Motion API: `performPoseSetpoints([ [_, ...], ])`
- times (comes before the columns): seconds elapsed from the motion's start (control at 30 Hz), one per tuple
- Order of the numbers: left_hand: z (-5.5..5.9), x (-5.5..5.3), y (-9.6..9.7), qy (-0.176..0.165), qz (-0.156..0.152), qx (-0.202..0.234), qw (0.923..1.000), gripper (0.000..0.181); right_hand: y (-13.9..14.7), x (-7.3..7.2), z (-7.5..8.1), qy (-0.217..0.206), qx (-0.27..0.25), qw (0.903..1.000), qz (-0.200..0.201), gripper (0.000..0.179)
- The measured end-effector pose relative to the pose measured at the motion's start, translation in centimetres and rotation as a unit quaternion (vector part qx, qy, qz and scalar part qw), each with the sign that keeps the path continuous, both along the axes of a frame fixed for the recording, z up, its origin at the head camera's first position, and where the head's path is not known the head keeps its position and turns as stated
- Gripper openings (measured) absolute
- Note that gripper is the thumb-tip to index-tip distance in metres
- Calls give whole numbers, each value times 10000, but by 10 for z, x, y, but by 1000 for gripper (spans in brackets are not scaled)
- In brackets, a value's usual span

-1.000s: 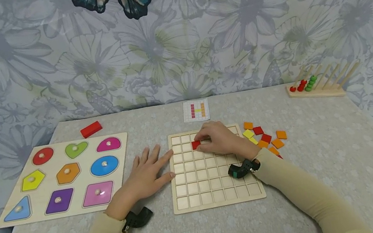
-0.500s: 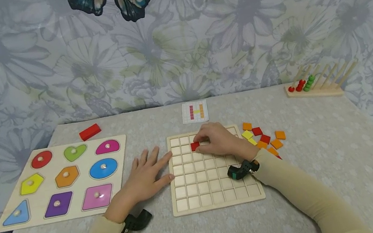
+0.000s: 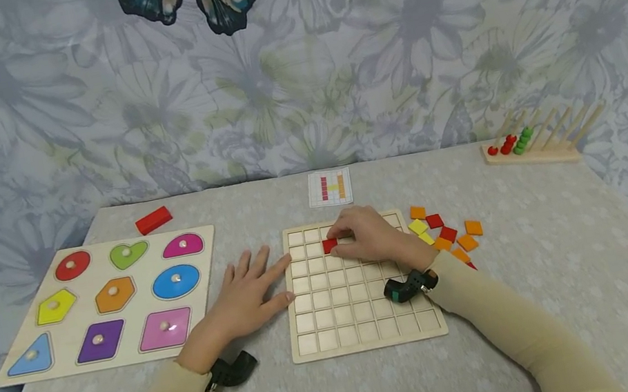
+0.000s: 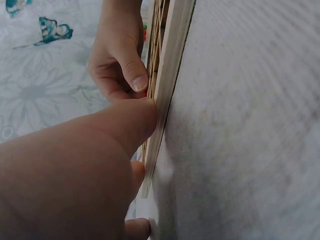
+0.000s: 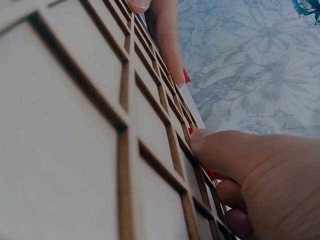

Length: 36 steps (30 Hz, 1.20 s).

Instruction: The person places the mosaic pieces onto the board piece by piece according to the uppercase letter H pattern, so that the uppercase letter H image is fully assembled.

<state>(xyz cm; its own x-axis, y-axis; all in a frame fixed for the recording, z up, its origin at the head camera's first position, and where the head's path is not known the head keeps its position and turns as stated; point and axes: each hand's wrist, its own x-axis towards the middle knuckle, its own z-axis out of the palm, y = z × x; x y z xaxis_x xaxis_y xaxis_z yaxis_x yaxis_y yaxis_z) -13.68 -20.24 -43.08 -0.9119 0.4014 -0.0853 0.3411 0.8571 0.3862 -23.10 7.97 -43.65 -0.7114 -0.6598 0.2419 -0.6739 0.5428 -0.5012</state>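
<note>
My right hand [image 3: 365,236] is over the upper part of a wooden grid board [image 3: 371,341], its thumb and fingers curled at a red square tile [image 3: 329,246]. The tile sits in a cell of the second row from the far edge. In the right wrist view the thumb [image 5: 225,150] lies along the grid and covers most of the tile. With fingers spread, my left hand [image 3: 247,299] lies on the table, index fingertip and thumb touching the board's left edge. The left wrist view shows that thumb [image 4: 135,117] against the board's side [image 4: 167,75].
Loose red, yellow and orange tiles [image 3: 467,242] lie right of the board. A pattern card [image 3: 329,187] is behind it. Left stand a knobbed shape puzzle [image 3: 123,328] and a red block [image 3: 153,219]. A wooden peg stand with beads [image 3: 540,155] is at the far right.
Both hands and the red tile keep their places on and beside the board. Only the head view shifts slightly.
</note>
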Motion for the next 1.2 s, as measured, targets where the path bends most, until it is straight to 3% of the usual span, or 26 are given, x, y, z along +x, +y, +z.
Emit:
performPoseSetpoints([
  [0.33, 1, -2, 0, 122, 31, 14, 9999, 67, 1, -5, 0, 33, 36, 10000, -7, 21],
  [1.2, 2, 0, 0, 59, -29, 41, 10000, 67, 1, -2, 1, -130, -5, 9999, 52, 25],
])
